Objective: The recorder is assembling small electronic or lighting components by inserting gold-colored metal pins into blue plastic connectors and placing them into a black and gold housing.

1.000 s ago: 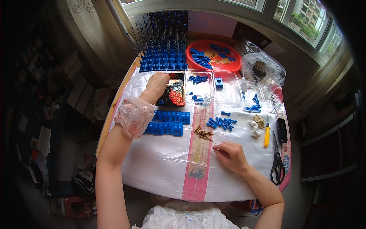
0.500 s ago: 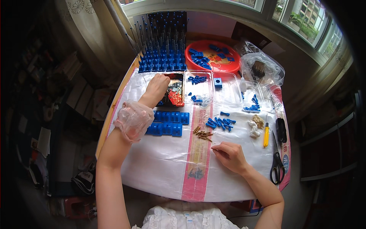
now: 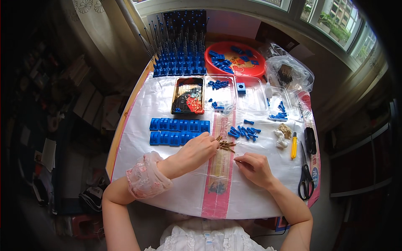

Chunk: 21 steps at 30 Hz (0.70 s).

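Observation:
My left hand (image 3: 197, 151) reaches over the table with its fingertips pinched at the edge of a small pile of brass pins (image 3: 227, 144). Whether anything is between those fingers is hidden. My right hand (image 3: 254, 168) rests just right of the pile, thumb and forefinger together; a tiny dark tip shows there, too small to name. Beyond the pins lies a loose heap of small blue plastic pieces (image 3: 243, 132). Two rows of blue plastic blocks (image 3: 180, 124) lie left of the pins, partly behind my left hand.
A black tray (image 3: 173, 99) holds small metal rings. Clear plastic trays (image 3: 251, 109) with blue parts stand beside it. Behind are a rack of blue blocks with upright springs and rods (image 3: 180, 62) and a red plate (image 3: 260, 69). A yellow-handled screwdriver (image 3: 294, 147) and black scissors (image 3: 306, 180) lie right.
My left hand has come away from the black tray, moving toward me and right to the brass pins. My right hand has stayed almost in place.

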Motion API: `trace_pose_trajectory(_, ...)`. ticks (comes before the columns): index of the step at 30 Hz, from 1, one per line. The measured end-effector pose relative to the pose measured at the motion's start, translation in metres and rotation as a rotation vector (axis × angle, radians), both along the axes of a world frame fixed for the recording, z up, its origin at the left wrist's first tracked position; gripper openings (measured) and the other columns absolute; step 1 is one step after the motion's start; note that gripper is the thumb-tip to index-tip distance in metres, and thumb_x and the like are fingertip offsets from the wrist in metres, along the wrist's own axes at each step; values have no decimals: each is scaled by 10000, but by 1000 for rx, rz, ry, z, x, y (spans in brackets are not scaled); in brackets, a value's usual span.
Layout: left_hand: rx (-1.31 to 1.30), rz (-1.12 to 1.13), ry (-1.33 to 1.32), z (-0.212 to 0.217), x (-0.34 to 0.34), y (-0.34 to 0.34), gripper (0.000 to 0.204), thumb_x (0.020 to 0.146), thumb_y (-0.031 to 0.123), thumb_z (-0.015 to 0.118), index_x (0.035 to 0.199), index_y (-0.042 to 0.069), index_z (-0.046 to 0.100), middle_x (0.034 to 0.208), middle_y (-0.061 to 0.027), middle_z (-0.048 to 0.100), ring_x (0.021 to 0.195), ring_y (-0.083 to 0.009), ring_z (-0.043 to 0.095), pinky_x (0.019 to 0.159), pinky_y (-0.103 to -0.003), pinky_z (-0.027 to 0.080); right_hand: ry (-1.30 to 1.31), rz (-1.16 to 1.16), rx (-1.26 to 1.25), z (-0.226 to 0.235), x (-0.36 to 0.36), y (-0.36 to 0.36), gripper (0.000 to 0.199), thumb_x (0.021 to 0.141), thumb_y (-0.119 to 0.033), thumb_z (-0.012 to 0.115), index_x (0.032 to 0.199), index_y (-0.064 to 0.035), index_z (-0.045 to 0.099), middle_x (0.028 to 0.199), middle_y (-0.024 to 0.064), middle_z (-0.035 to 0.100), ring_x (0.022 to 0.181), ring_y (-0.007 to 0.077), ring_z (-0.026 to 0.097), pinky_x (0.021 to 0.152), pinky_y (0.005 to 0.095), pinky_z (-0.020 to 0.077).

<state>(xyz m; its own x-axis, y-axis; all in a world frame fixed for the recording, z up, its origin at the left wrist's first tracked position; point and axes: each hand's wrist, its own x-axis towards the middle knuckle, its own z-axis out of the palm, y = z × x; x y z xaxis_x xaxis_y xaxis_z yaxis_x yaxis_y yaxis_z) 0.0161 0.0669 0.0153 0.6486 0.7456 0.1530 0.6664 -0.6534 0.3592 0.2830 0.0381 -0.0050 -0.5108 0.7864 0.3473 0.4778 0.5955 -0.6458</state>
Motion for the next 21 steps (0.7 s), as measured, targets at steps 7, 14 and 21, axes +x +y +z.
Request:
trace_pose_trajectory(7,112,99,-50,34,-21,39,116,842,93,756,931,24,729,905,-131,695,933,-318,641,862,-416,521,-2,1,6,-2,1,1,118,846,-42,741,962,-57,732,778,89,681,662,246,666,592,361,515)
trace_pose_trajectory(14,324,543,29,22,-100,154,109,874,111,711,945,55,771,977,-144,739,949,-337,714,858,-445,573,5,7,1,-3,0,0,114,847,-46,740,960,-60,736,792,87,691,666,244,668,594,357,516)
trace_pose_trajectory(21,315,461,137,-19,-92,182,98,828,75,714,905,38,762,953,-186,732,935,-359,718,812,-446,580,14,4,3,-4,1,1,114,846,-43,738,960,-56,734,795,88,691,670,249,668,599,360,519)
